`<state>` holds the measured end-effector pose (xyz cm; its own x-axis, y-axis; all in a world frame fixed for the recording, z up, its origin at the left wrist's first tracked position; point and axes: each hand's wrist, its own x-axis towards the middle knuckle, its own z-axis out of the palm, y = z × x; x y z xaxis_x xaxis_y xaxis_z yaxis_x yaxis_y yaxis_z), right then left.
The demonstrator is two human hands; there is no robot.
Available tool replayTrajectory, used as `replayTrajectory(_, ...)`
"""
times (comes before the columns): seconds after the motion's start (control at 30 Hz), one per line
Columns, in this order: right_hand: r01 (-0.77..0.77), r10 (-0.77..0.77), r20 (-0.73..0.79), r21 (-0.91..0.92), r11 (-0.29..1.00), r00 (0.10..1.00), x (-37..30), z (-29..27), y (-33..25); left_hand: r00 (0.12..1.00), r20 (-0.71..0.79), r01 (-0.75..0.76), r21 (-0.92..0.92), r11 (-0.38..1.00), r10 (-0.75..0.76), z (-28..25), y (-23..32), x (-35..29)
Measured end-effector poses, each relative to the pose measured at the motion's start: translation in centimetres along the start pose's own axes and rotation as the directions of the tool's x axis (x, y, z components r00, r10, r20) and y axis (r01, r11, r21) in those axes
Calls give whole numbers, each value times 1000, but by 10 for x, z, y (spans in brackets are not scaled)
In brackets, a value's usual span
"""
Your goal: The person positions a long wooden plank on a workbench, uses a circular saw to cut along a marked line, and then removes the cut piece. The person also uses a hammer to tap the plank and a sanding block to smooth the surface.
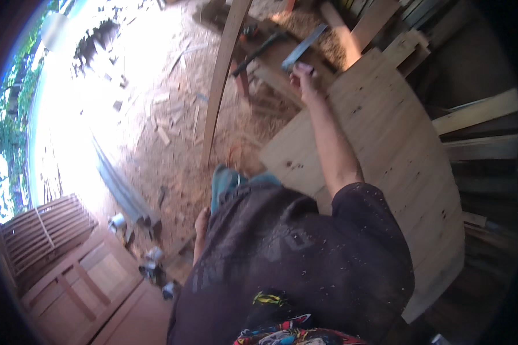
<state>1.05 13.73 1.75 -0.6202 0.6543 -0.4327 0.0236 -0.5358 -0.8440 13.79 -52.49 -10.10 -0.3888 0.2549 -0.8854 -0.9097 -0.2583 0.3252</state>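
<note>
My right arm stretches forward over a large plywood sheet [380,132]. At its end, my right hand [305,80] is closed, its fingers at the near end of a flat blue-grey metal strip [306,46] above a wooden bench [322,68]. The strip's exact kind is too small to tell. A small pinkish patch shows at the fingers, and I cannot make out what it is. Down at my left side hangs my left hand [202,223], beside blue-green cloth [224,181]. My shirt partly hides it, and its fingers are not clear.
A long wooden board [221,80] rises at a slant left of the bench. Dark bar-shaped tool [259,53] lies on the bench. Wood scraps [164,135] and shavings litter the ground. Panelled wooden doors [77,287] lie at lower left; planks [480,115] stack at right.
</note>
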Motion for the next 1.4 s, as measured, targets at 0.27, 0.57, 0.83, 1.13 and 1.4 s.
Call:
replayTrajectory(0.27,-77,75,-19,-179,981,997,-109,-30,-4,964,-73,-125,721,682,254,-5,14,0)
replayTrajectory(0.57,-217,50,-489,-290,932,871,-261,-90,32,990,-108,26,776,630,93,100,132,29)
replayTrajectory(0.83,-48,-218,-642,-370,928,735,-275,-83,79,999,12,-42,588,808,42,117,242,100)
replayTrajectory(1.13,2,-336,-709,-427,904,620,-262,-97,85,999,10,30,545,838,-43,110,214,111)
replayTrajectory(1.4,158,-469,-670,-472,867,575,-246,-119,104,977,214,-187,899,396,-24,64,194,138)
